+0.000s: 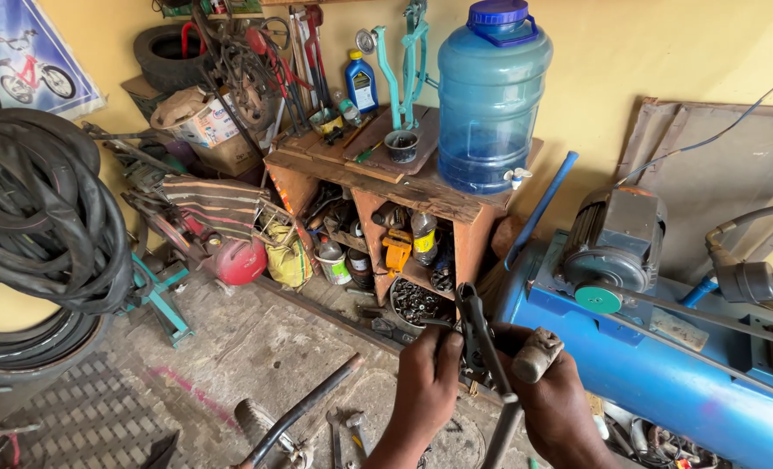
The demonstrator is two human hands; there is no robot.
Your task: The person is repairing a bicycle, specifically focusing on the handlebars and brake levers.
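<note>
My left hand [425, 386] and my right hand [553, 404] meet at the bottom centre, both closed around a bicycle part. My right hand grips a metal bar [501, 430] whose worn grey handle grip [537, 354] sticks out above my fingers. A dark brake lever [473, 326] rises between the hands. My left hand pinches it from the left side, where a thin cable [434, 322] curves away. The lower end of the bar runs out of view.
A blue compressor tank [664, 382] with a grey motor [617, 243] lies at the right. A wooden shelf [456, 204] carries a blue water jug [493, 95]. Tyres [39, 226] hang at left. A red canister [240, 260], spanners [347, 430] and a dark bar [308, 406] lie on the floor.
</note>
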